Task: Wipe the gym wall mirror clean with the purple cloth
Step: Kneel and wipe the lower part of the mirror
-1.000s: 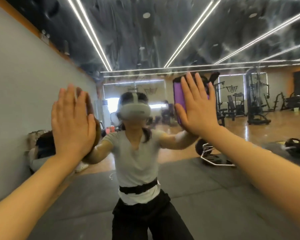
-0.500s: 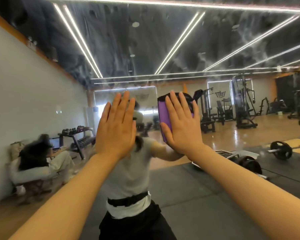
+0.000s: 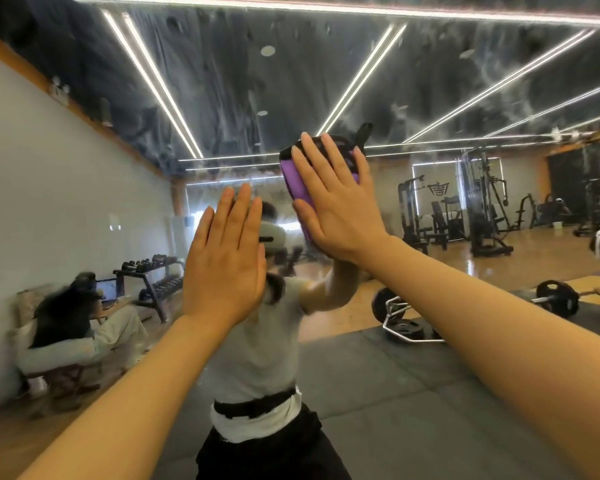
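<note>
Pressing flat against the gym wall mirror (image 3: 222, 81), the right hand (image 3: 336, 206) holds the purple cloth (image 3: 297, 183) to the glass with its fingers straight and spread, the cloth showing at the hand's left edge just above the reflected headset. The left hand (image 3: 226, 261) is flat too, fingers straight and close together, palm toward the glass and carrying nothing; whether it actually touches the mirror I cannot tell. A second ago the two hands were well apart, the left far out toward the grey wall; now it has come in just beside the right, and the cloth has climbed from beside the reflected head to above it, up toward the smeared band of the mirror. That reads to me as a sweep working upward and across, the free hand following as a brace. The upper glass is heavy with pale streaks and swirls over the reflected ceiling lights, so I judge most of the wiping is yet to be done, and the reach overhead will be the awkward part. Reflected behind are a dumbbell rack (image 3: 149, 275) and a barbell (image 3: 555, 301) on the floor
</note>
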Action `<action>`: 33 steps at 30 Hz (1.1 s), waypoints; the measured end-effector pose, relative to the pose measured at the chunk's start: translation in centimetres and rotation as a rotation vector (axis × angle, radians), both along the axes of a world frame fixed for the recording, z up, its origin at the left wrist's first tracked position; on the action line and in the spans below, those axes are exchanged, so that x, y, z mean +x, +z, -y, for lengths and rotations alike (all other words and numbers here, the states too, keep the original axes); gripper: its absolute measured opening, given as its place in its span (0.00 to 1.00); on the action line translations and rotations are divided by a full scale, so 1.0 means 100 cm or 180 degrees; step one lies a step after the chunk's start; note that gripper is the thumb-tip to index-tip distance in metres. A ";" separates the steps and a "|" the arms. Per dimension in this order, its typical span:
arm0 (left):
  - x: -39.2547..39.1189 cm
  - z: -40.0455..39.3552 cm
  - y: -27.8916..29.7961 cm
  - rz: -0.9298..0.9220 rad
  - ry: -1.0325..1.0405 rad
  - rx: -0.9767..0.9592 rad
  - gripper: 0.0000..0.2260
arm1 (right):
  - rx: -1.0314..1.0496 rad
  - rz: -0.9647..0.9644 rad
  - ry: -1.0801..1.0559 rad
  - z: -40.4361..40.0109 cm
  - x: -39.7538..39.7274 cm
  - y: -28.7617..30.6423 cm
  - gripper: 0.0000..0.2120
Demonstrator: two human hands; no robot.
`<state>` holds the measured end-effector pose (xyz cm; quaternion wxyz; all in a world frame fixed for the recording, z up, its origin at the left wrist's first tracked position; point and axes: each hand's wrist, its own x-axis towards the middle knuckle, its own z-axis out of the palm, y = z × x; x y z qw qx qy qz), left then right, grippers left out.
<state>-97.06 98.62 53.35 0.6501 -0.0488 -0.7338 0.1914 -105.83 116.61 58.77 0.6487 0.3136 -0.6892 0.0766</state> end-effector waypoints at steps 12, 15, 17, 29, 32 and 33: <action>-0.001 0.002 -0.001 0.0016 0.0007 0.0021 0.28 | -0.1466 0.0738 -0.0201 -0.078 -0.041 -0.018 0.34; -0.001 0.001 -0.001 0.0025 -0.0001 0.0021 0.28 | -0.1222 0.0720 -0.0164 -0.054 -0.024 -0.025 0.34; -0.002 0.002 -0.001 0.0039 -0.0004 0.0018 0.27 | -0.0800 0.0514 -0.0085 -0.032 -0.012 -0.043 0.33; -0.002 0.004 -0.002 0.0122 0.0008 0.0033 0.27 | -0.1266 0.0751 -0.0147 -0.066 -0.032 -0.077 0.32; -0.002 0.003 -0.002 0.0152 -0.0003 0.0074 0.27 | -0.1670 0.0876 -0.0196 -0.052 -0.027 -0.080 0.32; -0.002 0.003 -0.002 0.0157 0.0010 0.0087 0.28 | -0.1687 0.0894 -0.0215 -0.045 -0.023 -0.082 0.32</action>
